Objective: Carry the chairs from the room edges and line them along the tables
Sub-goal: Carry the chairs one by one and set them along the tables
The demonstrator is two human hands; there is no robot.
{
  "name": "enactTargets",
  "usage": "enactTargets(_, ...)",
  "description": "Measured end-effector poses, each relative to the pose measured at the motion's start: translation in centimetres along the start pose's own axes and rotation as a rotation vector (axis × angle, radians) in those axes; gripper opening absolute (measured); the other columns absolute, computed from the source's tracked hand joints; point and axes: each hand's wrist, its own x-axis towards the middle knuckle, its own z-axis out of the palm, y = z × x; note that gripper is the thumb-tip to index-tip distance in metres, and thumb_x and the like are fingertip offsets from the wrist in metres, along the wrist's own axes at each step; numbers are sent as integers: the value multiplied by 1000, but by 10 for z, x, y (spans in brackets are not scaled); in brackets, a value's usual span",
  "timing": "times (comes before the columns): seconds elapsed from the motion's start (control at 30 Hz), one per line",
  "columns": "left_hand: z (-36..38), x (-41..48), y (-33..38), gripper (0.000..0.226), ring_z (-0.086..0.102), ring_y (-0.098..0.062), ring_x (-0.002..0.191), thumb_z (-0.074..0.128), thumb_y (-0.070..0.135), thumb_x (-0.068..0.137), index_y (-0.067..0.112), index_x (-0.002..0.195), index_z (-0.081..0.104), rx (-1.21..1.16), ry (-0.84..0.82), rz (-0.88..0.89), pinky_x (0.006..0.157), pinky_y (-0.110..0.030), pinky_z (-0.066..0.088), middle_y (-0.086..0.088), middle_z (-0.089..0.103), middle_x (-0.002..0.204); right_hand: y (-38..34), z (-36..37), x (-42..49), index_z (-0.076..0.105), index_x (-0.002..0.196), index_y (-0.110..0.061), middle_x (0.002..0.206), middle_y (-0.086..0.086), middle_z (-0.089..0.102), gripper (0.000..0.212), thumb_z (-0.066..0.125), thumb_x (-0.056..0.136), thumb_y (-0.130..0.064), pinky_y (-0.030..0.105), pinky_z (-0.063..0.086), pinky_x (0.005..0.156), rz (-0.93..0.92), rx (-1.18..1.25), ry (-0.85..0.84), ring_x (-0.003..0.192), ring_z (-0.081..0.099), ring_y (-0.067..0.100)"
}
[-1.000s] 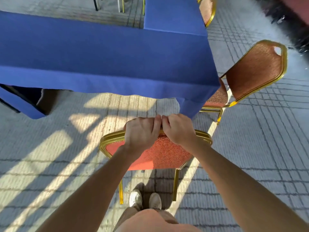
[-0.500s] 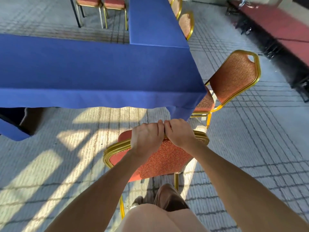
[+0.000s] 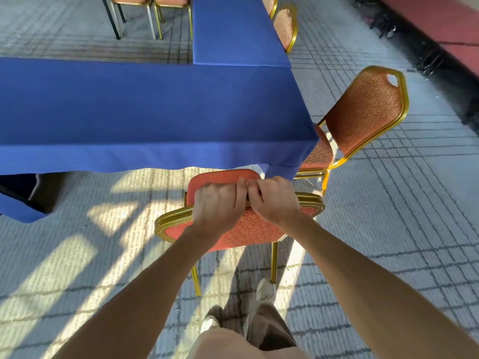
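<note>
A gold-framed chair with red patterned upholstery [image 3: 248, 229] stands in front of me, its seat edge close to the blue tablecloth. My left hand [image 3: 217, 203] and my right hand [image 3: 274, 198] grip the top of its backrest side by side, fingers curled over the rim. The blue-covered table [image 3: 145, 107] runs across the view, and a second blue table [image 3: 233, 29] joins it at the far right. Another matching chair [image 3: 363, 112] stands at the table's right end, tucked partly under the cloth.
More gold-framed chairs stand at the far tables: one [image 3: 286, 27] along the right side and two [image 3: 147, 3] at the top. A red-topped low stage [image 3: 445, 24] with dark gear beneath lines the right edge. Grey carpet with sunlight patches lies to the left.
I have stepped forward with the chair, and its seat now shows close to the table's front edge. Both hands keep the same grip on the backrest.
</note>
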Motion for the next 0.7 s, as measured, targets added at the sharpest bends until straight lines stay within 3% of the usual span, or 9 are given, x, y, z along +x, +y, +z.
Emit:
enactTargets(0.13, 38, 2, 12, 56, 25, -17, 30, 28, 31, 97, 15, 59, 66, -21, -147, -72, 51, -15, 0, 3, 43, 38, 29, 24, -6, 61, 62, -14, 62, 8, 65, 59, 19, 90, -45, 41, 48, 57, 89, 47, -150, 60, 59, 30)
enactTargets(0.23, 67, -9, 14, 46, 46, -24, 30, 31, 31, 93, 15, 68, 67, 55, -241, -76, 45, -15, 15, -3, 50, 41, 43, 41, -14, 65, 67, -14, 71, 10, 69, 62, 16, 88, -46, 40, 51, 62, 77, 75, -239, 66, 63, 32)
enactTargets(0.33, 71, -4, 11, 32, 47, -26, 29, 37, 25, 86, 16, 71, 64, 95, -229, -32, 42, -19, 23, -5, 51, 42, 49, 41, -2, 60, 66, -16, 70, 9, 67, 55, 20, 93, -42, 38, 50, 63, -11, 126, -288, 67, 62, 29)
enactTargets(0.5, 68, 9, 6, 39, 49, -28, 32, 39, 22, 85, 4, 90, 73, 155, -289, 26, 35, -26, 37, -10, 55, 48, 57, 38, 16, 59, 70, -15, 68, 6, 62, 51, 28, 102, -41, 40, 52, 66, -35, 208, -373, 66, 61, 26)
enactTargets(0.63, 73, 16, 1, 43, 47, -25, 35, 35, 27, 98, 8, 77, 68, 37, -195, -57, 40, -26, 37, -3, 53, 46, 62, 43, 20, 53, 65, -17, 63, 7, 61, 50, 30, 103, -40, 38, 50, 61, -81, 230, -352, 60, 59, 26)
enactTargets(0.7, 72, 19, 1, 47, 46, -26, 31, 31, 27, 100, 8, 81, 70, 66, -217, -13, 37, -22, 31, -4, 52, 43, 63, 45, 23, 50, 62, -18, 60, 7, 60, 50, 28, 102, -39, 35, 47, 57, -114, 228, -326, 56, 58, 24)
